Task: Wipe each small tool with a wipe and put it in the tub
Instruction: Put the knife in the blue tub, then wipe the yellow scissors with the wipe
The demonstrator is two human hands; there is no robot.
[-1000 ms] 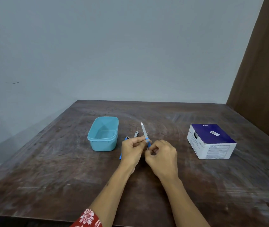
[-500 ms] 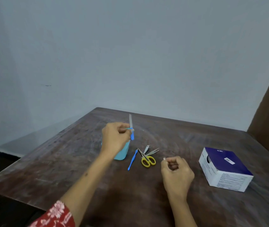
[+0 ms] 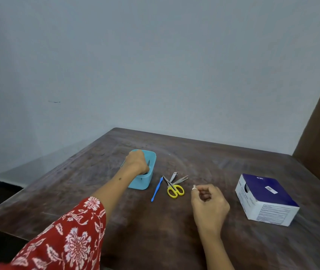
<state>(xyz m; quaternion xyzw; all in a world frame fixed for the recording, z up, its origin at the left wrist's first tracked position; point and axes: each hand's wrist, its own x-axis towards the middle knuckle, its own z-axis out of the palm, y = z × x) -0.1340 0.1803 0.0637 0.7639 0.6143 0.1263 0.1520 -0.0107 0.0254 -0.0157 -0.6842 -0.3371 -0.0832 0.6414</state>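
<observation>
My left hand (image 3: 136,161) reaches down into the light blue tub (image 3: 151,173), fingers closed around a file whose metal tip (image 3: 148,162) shows just beside the knuckles. My right hand (image 3: 208,204) hovers over the table to the right, pinching a small white wipe (image 3: 194,187) between thumb and finger. Between the two hands lie a thin blue tool (image 3: 156,189), yellow-handled scissors (image 3: 175,190) and a metal nail clipper (image 3: 174,176). A slim metal piece (image 3: 181,179) lies across the scissors.
A white and dark blue cardboard box (image 3: 266,199) stands at the right of the dark wooden table (image 3: 174,234). A grey wall rises behind the table and a brown panel stands at the far right.
My left hand has carried the file from above the tub down into it. The right hand has stayed over the table with the wipe. The camera view has shifted.
</observation>
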